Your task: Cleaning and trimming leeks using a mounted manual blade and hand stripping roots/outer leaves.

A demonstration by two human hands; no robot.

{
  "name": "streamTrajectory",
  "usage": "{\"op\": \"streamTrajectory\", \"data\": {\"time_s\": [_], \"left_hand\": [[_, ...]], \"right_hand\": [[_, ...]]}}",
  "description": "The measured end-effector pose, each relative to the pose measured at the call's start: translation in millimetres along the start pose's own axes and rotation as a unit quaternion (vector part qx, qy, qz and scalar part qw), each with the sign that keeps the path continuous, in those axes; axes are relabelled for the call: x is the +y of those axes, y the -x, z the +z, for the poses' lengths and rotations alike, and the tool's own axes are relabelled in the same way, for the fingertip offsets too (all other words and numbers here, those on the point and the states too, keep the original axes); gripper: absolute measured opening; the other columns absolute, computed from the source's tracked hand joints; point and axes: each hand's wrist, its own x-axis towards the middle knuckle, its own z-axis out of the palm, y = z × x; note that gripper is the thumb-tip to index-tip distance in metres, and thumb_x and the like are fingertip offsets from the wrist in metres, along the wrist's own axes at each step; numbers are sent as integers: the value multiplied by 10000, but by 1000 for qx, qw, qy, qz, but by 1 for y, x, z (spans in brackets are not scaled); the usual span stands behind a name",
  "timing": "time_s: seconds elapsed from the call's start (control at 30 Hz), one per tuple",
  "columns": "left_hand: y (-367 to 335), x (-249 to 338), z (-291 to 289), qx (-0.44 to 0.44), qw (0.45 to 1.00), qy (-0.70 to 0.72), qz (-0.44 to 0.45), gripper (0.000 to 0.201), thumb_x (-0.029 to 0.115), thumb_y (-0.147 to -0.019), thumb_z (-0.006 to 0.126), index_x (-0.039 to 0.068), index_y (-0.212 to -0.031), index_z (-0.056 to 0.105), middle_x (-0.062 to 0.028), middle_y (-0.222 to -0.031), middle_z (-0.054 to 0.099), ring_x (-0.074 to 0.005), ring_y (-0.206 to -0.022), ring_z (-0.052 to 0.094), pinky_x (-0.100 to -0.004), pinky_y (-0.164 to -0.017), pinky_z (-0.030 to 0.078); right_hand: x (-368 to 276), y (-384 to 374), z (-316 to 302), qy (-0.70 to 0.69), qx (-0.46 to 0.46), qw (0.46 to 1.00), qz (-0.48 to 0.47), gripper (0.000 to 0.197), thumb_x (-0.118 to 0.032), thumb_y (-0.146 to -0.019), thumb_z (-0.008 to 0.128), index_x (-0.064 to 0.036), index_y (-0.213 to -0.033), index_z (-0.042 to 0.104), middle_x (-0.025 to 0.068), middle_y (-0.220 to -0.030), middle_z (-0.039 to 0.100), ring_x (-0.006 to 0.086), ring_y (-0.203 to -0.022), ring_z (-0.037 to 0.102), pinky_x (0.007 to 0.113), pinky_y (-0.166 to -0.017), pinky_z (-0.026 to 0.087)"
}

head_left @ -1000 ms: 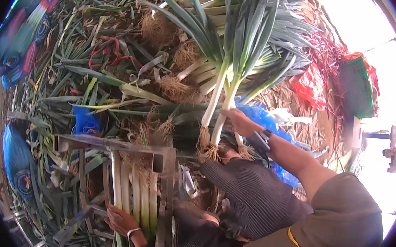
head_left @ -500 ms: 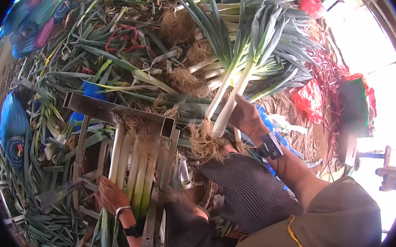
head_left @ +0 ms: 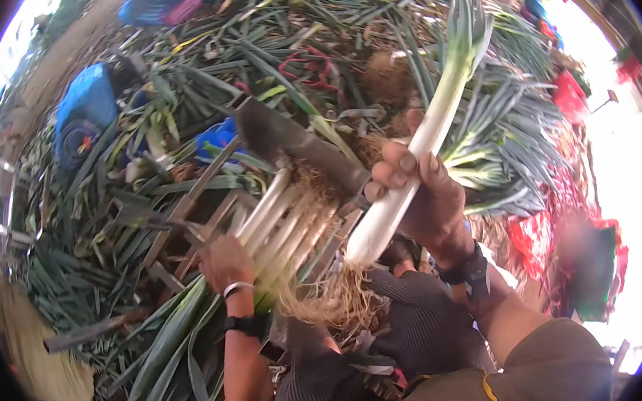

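Observation:
My right hand (head_left: 438,209) is closed round the white shank of a thick leek (head_left: 447,109), held slanting up over my knees. Its green leaves point up and away, and its shaggy root end hangs low. Several leeks (head_left: 268,219) lie side by side in a metal frame (head_left: 297,147), their roots against its far crossbar. Slightly blurred, my left hand (head_left: 226,264) grips these leeks along their left side, its fingertips partly hidden. Long green leaves (head_left: 167,344) trail from them toward the lower left.
Cut leaves (head_left: 87,274) cover the ground around the frame. A pile of leeks (head_left: 495,139) lies beyond my right hand. Blue bags (head_left: 87,106) stand at the far left. Red plastic (head_left: 532,235) and a dark green thing (head_left: 592,264) are at the right.
The view has swung left. My right hand has lifted the leek closer and across toward the frame; a second leek beside it no longer shows there. My left hand stays at the framed leeks.

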Motion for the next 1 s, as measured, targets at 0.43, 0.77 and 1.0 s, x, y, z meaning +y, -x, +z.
{"op": "streamTrajectory", "data": {"time_s": [0.43,0.77,1.0], "left_hand": [[10,3,-9,56,998,36,14,367,379,-979,463,114,-772,611,-80,-784,640,-307,-849,570,-455,-728,442],[10,4,-5,78,996,28,26,341,377,-976,478,127,-797,625,-67,-761,634,-295,-829,567,-454,-726,436],[11,9,-10,53,998,35,18,342,388,-969,497,113,-805,620,-87,-829,644,-294,-875,564,-475,-771,435]], "right_hand": [[92,-79,44,418,-230,878,43,560,-63,-936,605,-19,-1437,357,31,-1030,563,87,-905,519,261,-809,453],[193,-123,-56,764,-394,494,-133,446,-295,-831,691,-315,-1266,594,23,-849,532,228,-866,540,387,-803,335],[204,-116,-125,853,-375,363,-27,378,-362,-850,641,-377,-1226,605,17,-919,567,221,-963,551,429,-852,314]]}}
